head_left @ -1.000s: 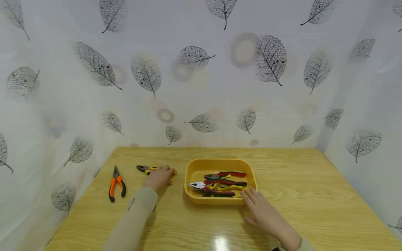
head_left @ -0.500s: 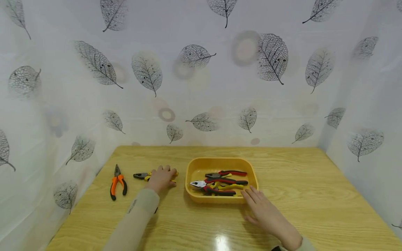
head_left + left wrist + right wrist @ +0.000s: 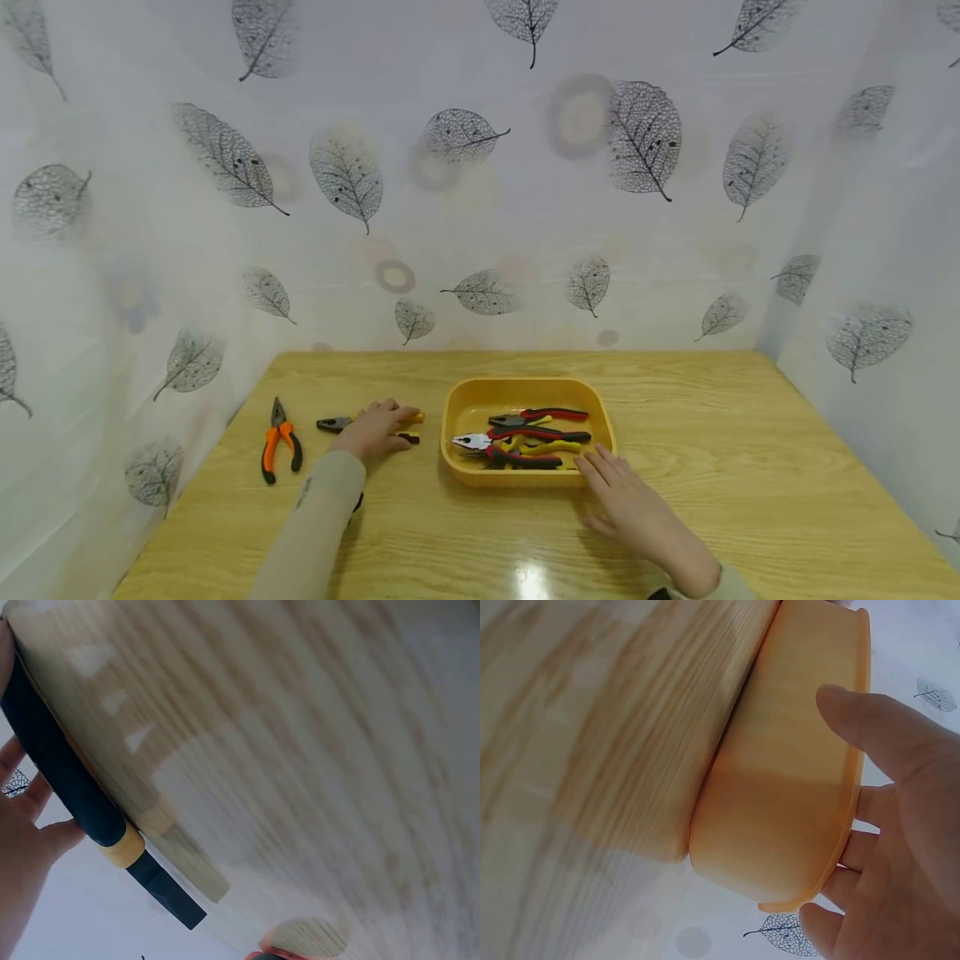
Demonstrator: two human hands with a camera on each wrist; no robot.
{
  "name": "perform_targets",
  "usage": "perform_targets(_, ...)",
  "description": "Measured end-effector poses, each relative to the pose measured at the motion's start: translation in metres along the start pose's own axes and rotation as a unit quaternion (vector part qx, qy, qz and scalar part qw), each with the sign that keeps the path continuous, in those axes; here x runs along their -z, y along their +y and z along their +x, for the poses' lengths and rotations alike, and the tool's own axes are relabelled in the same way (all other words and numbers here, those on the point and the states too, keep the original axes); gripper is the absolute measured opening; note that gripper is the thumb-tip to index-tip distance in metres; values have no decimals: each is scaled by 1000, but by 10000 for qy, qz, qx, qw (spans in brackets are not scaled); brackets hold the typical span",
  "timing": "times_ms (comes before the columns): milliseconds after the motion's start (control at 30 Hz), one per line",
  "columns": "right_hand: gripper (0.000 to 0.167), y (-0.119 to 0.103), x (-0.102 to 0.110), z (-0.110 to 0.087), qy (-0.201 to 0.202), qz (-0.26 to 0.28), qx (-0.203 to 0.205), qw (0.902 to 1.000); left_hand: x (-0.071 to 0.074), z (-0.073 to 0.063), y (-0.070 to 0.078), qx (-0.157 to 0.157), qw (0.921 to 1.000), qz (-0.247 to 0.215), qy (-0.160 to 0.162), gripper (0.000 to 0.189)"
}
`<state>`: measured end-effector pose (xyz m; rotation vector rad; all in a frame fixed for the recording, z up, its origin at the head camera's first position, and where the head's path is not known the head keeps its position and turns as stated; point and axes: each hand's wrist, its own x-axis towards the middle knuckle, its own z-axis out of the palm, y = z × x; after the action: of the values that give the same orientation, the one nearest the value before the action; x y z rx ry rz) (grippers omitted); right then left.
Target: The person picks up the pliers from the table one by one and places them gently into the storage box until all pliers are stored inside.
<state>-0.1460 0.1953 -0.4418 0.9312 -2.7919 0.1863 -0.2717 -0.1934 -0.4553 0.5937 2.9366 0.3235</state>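
In the head view my left hand (image 3: 373,429) lies over combination pliers (image 3: 333,424) with yellow-and-black handles, thumb on the near side and fingers on the far side. The pliers' dark jaws point left. The left wrist view shows a black handle grip (image 3: 67,757) between thumb and fingers. My right hand (image 3: 626,504) rests straight fingers on the front right rim of a yellow tray (image 3: 472,479); its thumb (image 3: 847,712) stands out along the outer wall. Several pliers (image 3: 540,433) with red-and-black or yellow handles lie in a pile inside the tray.
Orange-and-black long-nose pliers (image 3: 280,442) lie at the left of the wooden table (image 3: 712,442), tips toward the back. A leaf-patterned curtain (image 3: 517,208) hangs behind the table and along both sides.
My left hand has shifted slightly left and the pliers under it have turned a little, their jaws now lower and further left. The right hand and the tray stay put.
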Motion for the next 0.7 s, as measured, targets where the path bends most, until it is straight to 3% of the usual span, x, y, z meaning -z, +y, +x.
perform_targets(333, 72, 1, 1, 0, 69, -15, 21, 10000, 3, -2, 5, -23, 9999, 87, 45, 55)
perform_targets(700, 73, 1, 1, 0, 44, 23, 12, 10000, 3, 3, 3, -222, 9965, -319, 736, 53)
